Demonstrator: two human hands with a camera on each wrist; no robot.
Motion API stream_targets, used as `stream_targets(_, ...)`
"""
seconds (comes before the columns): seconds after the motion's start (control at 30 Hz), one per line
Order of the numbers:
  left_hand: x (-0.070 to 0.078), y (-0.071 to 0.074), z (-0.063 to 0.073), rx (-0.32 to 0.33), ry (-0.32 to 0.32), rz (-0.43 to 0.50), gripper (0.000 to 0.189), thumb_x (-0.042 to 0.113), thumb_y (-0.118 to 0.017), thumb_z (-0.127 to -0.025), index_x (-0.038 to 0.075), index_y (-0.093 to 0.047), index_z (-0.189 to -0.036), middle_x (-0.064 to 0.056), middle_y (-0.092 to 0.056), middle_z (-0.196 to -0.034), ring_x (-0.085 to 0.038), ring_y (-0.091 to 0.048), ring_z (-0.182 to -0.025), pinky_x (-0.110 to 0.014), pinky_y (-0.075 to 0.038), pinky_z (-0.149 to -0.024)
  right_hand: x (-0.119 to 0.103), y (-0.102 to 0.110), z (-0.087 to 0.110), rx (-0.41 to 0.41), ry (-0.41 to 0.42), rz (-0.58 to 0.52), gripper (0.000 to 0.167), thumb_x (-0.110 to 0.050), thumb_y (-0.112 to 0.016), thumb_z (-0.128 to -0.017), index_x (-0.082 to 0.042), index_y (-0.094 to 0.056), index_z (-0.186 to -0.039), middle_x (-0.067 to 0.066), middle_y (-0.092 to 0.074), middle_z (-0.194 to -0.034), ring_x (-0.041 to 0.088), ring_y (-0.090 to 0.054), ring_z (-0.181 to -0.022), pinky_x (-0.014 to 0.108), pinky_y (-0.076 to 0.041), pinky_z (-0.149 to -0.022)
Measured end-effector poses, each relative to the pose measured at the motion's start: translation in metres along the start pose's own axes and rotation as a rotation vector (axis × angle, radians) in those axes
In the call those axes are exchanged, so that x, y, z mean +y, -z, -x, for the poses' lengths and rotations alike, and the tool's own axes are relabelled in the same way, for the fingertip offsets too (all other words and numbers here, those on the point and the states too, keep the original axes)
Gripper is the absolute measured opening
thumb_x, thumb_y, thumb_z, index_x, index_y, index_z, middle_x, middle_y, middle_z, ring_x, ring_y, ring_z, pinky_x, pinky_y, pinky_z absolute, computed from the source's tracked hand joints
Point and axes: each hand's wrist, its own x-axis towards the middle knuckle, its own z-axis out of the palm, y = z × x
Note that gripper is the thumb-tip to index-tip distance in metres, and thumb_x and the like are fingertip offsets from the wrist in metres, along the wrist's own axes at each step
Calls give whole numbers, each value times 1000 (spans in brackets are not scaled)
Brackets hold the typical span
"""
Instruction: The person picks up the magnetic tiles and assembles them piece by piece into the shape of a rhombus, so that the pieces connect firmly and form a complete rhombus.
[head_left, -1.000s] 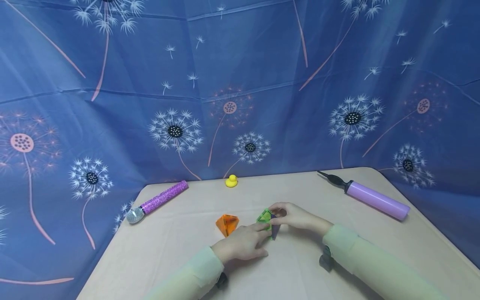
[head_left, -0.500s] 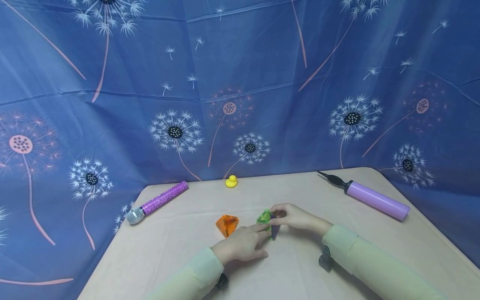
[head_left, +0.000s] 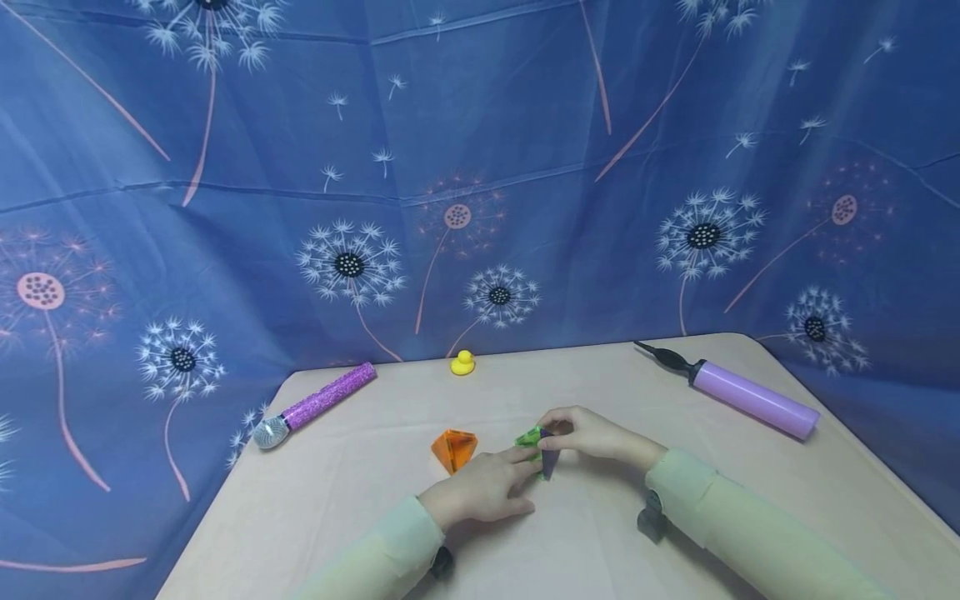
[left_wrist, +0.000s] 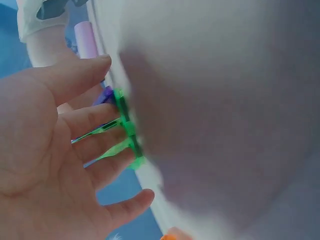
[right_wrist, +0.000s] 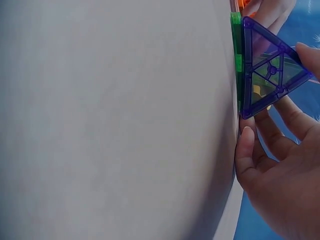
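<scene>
In the head view, a purple triangular magnetic tile [head_left: 550, 464] stands upright on the table beside green magnetic tiles [head_left: 529, 437]. My right hand [head_left: 588, 431] pinches the purple tile near its top corner; the right wrist view shows the thumb on the purple tile's [right_wrist: 271, 70] tip. A green tile [right_wrist: 237, 60] lies flat along its bottom edge. My left hand [head_left: 483, 486] has its fingers extended against the green tiles; in the left wrist view, green frames [left_wrist: 129, 127] show between and beyond those fingers. The left fingers hide part of the green tiles in the head view.
An orange pyramid of magnetic tiles [head_left: 454, 451] sits left of the hands. Farther back are a yellow rubber duck [head_left: 462, 363], a purple glitter microphone [head_left: 318, 404] at left and a lilac balloon pump [head_left: 750, 400] at right. A blue dandelion curtain [head_left: 480, 167] hangs behind the table.
The upper part of the green tiles has tipped lower and looks narrower than before. Both hands have stayed almost in place.
</scene>
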Motion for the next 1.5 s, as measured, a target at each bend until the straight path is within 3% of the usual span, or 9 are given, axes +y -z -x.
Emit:
stream_targets(0.13, -8, 12, 9, 69, 7, 110, 51, 30, -70, -97, 10, -59, -143, -1, -57, -146, -16, -53, -133, -32, -44, -108, 0, 0, -1, 3, 1, -10, 26, -24, -72, -96, -6, -71, -116, 0, -70, -106, 23, -65, -105, 51, -46, -101)
stream_targets(0.3, -32, 33, 26, 301, -27, 215, 37, 9, -73, -92, 6, -67, -128, -5, -67, -129, -20, -60, -125, -36, -47, -106, 2, 3, 0, -20, 26, -11, 35, -18, -79, -90, -3, -71, -120, 6, -69, -119, 34, -60, -122, 52, -41, -109)
stream_targets(0.43, -56, 43, 38, 410, 42, 339, 36, 5, -77, -89, 6, -69, -124, -9, -67, -127, -28, -59, -125, -48, -46, -107, 3, 7, 2, -51, 63, 48, 52, -13, -86, -81, 0, -68, -127, 11, -68, -128, 38, -56, -128, 55, -37, -112)
stream_targets(0.57, -85, 40, 47, 382, 111, 509, 46, 9, -79, -88, 5, -65, -132, -12, -64, -135, -34, -55, -129, -56, -43, -108, 4, 8, 3, -80, 77, 93, 61, -12, -90, -76, -2, -66, -131, 10, -67, -131, 34, -57, -126, 54, -38, -112)
stream_targets(0.7, -112, 28, 53, 271, 125, 760, 60, 9, -81, -87, 0, -57, -141, -19, -57, -142, -39, -51, -132, -57, -39, -110, 4, 8, 2, -96, 82, 105, 66, -11, -90, -74, -5, -65, -135, 7, -67, -132, 29, -59, -125, 49, -42, -110)
stream_targets(0.77, -122, 22, 55, 217, 119, 820, 64, 7, -82, -86, -2, -54, -143, -21, -55, -144, -41, -51, -133, -57, -37, -112, 4, 8, 1, -102, 76, 101, 69, -9, -90, -73, -6, -64, -136, 5, -66, -133, 27, -59, -125, 46, -43, -109)
stream_targets(0.97, -132, 12, 56, 158, 60, 778, 60, 2, -83, -81, 1, -61, -137, -15, -63, -136, -39, -53, -132, -57, -38, -111, 2, 8, 1, -110, 72, 86, 64, -5, -88, -74, -6, -66, -134, 6, -67, -132, 30, -59, -126, 46, -45, -108)
stream_targets(1.27, -124, 9, 48, 233, 207, 703, 45, 4, -83, -82, 5, -71, -125, -12, -69, -126, -35, -60, -122, -57, -41, -109, 2, 6, 0, -61, 64, 131, 50, -7, -87, -78, -9, -70, -125, 2, -71, -118, 25, -65, -113, 44, -52, -100)
stream_targets(1.5, -106, 10, 33, 263, 191, 636, 41, 5, -84, -81, 3, -74, -121, -10, -72, -118, -26, -67, -107, -51, -50, -100, 4, 6, 2, 9, 8, 189, 50, -18, -89, -76, -13, -71, -123, -6, -70, -112, 17, -66, -104, 42, -53, -96)
